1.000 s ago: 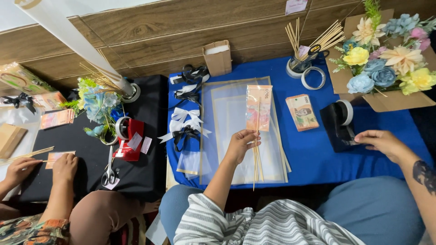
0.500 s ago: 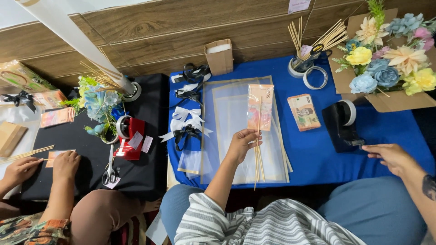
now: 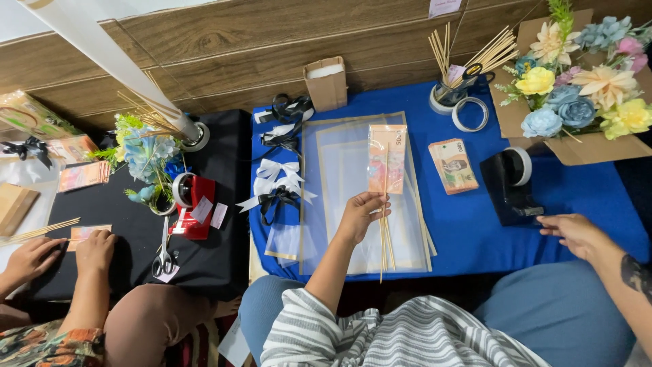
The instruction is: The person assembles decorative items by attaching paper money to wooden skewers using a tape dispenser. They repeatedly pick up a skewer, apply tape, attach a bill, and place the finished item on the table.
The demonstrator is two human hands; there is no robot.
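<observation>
Gripping thin sticks [image 3: 384,234], a sleeved banknote [image 3: 386,160] is held by the left hand [image 3: 363,214]; the right hand [image 3: 577,232], released near the desk's [image 3: 468,231] right edge, offers no support, so slippage is risked.

A clear sleeve [image 3: 387,160] holding orange-pink paper, mounted on thin sticks, stands over the blue bench, pinched by the left hand [image 3: 363,214]. Beneath it lie flat clear bags with gold borders [image 3: 339,170]. An open brown paper bag [image 3: 327,83] stands by the wall. A brown cardboard box [image 3: 577,146] holds flowers at the right. White labels [image 3: 209,212] lie by the red dispenser. A small pale tag [image 3: 443,7], perhaps paper, hangs on the wall.
</observation>
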